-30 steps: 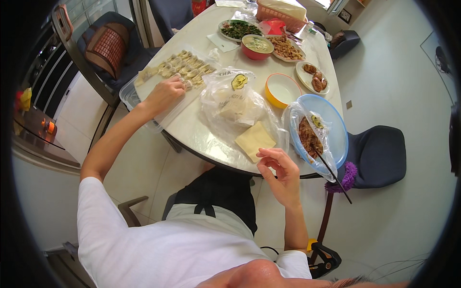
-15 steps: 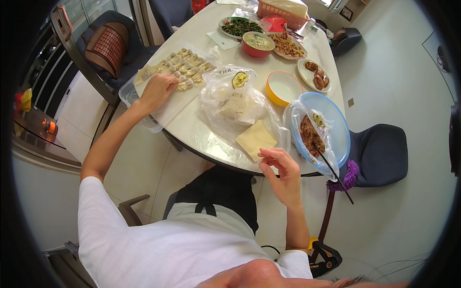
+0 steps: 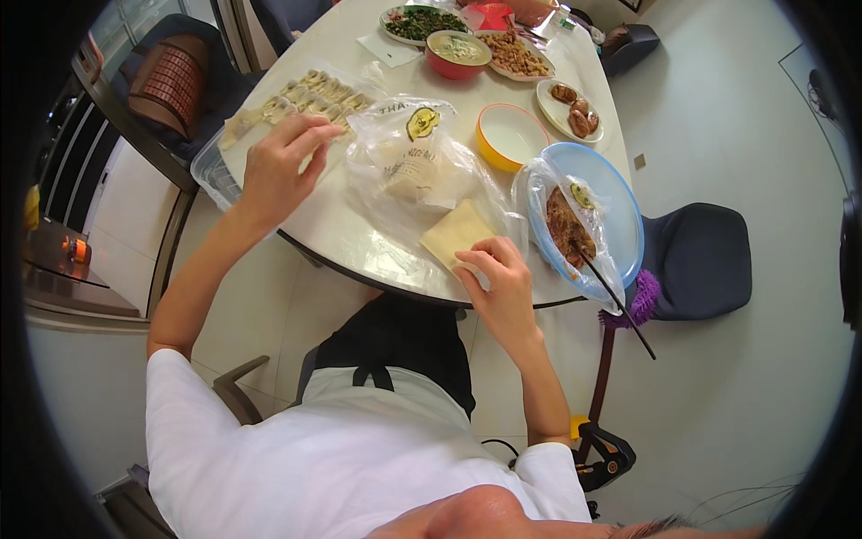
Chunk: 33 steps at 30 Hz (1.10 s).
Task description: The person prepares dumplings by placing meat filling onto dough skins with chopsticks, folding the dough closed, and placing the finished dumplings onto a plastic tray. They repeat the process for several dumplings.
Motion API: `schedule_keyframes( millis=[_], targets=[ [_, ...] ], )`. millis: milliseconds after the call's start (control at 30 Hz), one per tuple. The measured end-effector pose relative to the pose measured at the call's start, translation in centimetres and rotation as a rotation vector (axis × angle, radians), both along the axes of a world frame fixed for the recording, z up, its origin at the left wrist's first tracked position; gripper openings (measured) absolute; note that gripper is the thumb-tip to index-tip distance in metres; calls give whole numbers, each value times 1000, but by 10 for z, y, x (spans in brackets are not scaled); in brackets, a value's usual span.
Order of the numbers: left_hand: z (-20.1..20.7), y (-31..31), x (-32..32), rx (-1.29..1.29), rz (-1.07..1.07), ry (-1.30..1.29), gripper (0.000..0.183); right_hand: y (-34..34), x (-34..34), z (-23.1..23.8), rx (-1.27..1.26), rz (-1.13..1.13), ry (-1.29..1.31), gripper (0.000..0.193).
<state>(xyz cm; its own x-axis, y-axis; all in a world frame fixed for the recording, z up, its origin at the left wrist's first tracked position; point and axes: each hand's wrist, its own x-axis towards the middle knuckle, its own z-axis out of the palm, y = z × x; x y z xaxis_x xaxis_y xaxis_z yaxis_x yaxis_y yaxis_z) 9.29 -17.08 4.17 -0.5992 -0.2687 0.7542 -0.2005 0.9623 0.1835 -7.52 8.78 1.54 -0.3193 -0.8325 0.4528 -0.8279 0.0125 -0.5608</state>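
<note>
My left hand [image 3: 289, 166] hovers over the near left of the table, fingers stretched out and thumb apart, holding nothing. Just beyond it lie rows of folded wontons [image 3: 321, 97] on a pale sheet. My right hand [image 3: 505, 292] is at the near corner of a stack of square, pale yellow wonton wrappers [image 3: 456, 229], thumb and index finger pinched at the edge. Beyond the stack rests a clear plastic bag [image 3: 382, 166] with something pale inside. To the right, a blue basin [image 3: 620, 193] holds a bag of brown meat filling [image 3: 566, 229], with dark chopsticks [image 3: 620, 305] sticking out.
An orange-yellow bowl [image 3: 512, 135] stands beyond the basin, near a plate of brown pieces [image 3: 568, 110]. Farther back are a red bowl of soup [image 3: 456, 56], a dish of greens [image 3: 422, 22] and a plate of diced food [image 3: 516, 56]. A dark chair [image 3: 700, 260] stands at the right.
My left hand has drawn back from the wontons and its fingers have spread. My right hand has moved left and up onto the wrapper stack's edge. The whole view has shifted slightly.
</note>
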Motion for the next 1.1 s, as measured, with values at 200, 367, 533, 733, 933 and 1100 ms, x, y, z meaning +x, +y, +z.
schedule_keyframes(
  millis=[200, 367, 533, 733, 933, 1100],
  targets=[
    [-6, 59, -6, 166, -247, 31, 26, 0, -1, 0, 100, 22, -6, 17],
    [-25, 86, -15, 314, -345, 61, 20, -1, -2, -2, 126, 24, 20, 11],
    [-37, 99, -23, 410, -370, 60, 17, -3, -3, -1, 119, 25, 48, 6],
    [-46, 112, -23, 483, -468, -42, 17, -6, -15, 1, 155, 88, -21, 4],
    [-58, 133, -32, 382, -464, -10, 22, -13, -21, 5, 237, 33, -235, 6],
    [-62, 141, -31, 342, -465, -139, 29, -21, -30, 7, 129, -63, -145, 7]
  ],
)
